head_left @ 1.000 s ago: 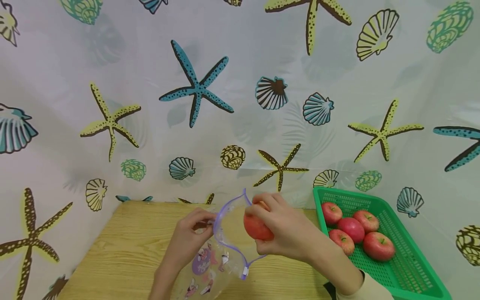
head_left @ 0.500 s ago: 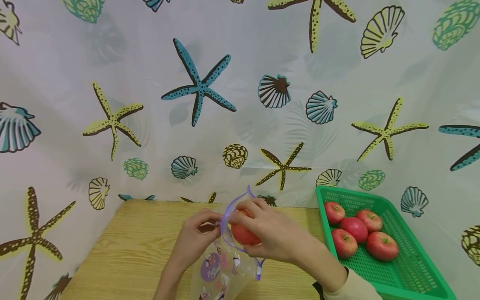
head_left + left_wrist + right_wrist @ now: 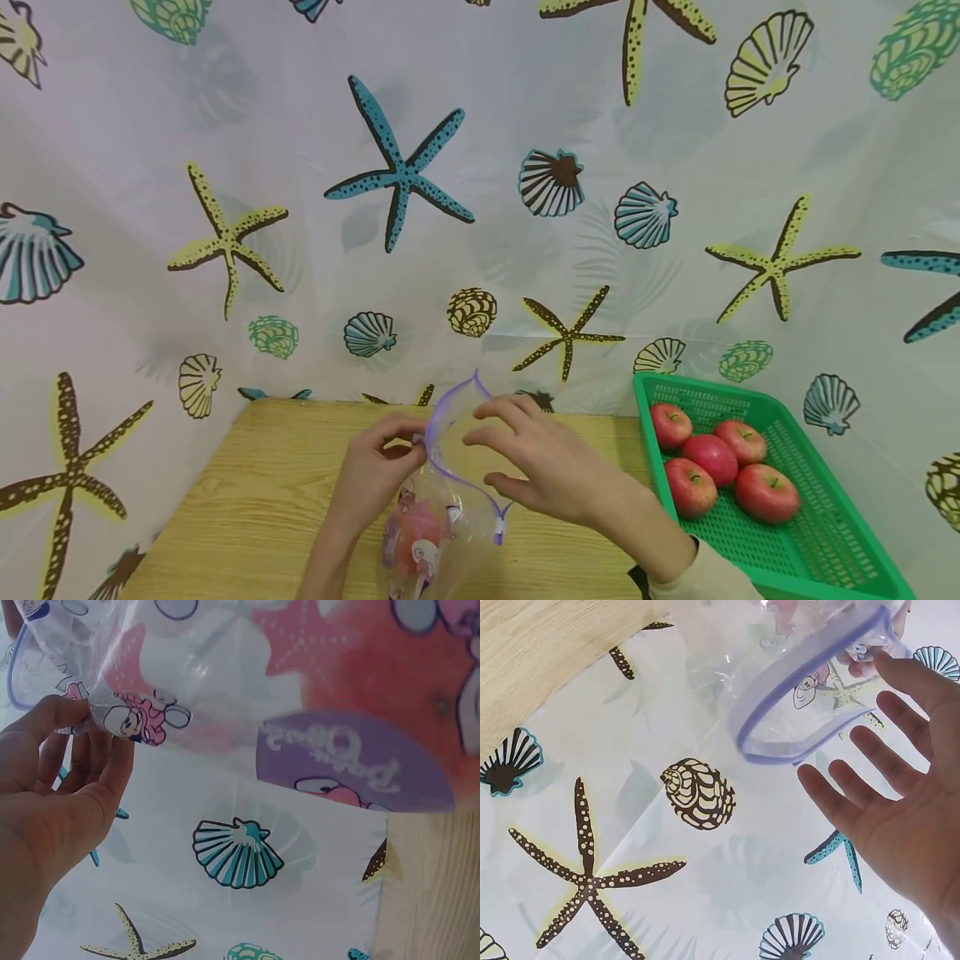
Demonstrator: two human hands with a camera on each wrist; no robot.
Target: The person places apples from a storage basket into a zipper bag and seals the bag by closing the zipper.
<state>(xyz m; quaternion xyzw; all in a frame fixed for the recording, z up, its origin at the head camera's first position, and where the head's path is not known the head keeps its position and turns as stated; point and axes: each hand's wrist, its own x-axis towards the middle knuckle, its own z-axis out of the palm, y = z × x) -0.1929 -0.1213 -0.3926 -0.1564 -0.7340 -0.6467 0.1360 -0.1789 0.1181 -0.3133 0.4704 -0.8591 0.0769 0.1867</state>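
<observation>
My left hand [image 3: 378, 471] pinches the rim of a clear zip bag [image 3: 468, 512], which has a purple zip edge and printed cartoon figures. The bag's mouth gapes towards the right. Low inside it lies a red apple [image 3: 420, 533], seen through the plastic; in the left wrist view the apple [image 3: 375, 682] shows blurred behind the print. At the mouth of the bag my right hand [image 3: 547, 462] is spread and holds nothing. In the right wrist view, the right hand's fingers [image 3: 885, 761] are apart beside the purple zip edge.
A green plastic basket [image 3: 832, 508] stands on the right with several red apples [image 3: 767, 493] in it. Under the hands is a wooden table [image 3: 247, 492]. A white curtain [image 3: 480, 125] with starfish and shells hangs behind it.
My right hand moved left with the apple into the bag's mouth and let it go. The apple has dropped to the lower part of the bag. The left hand keeps its pinch.
</observation>
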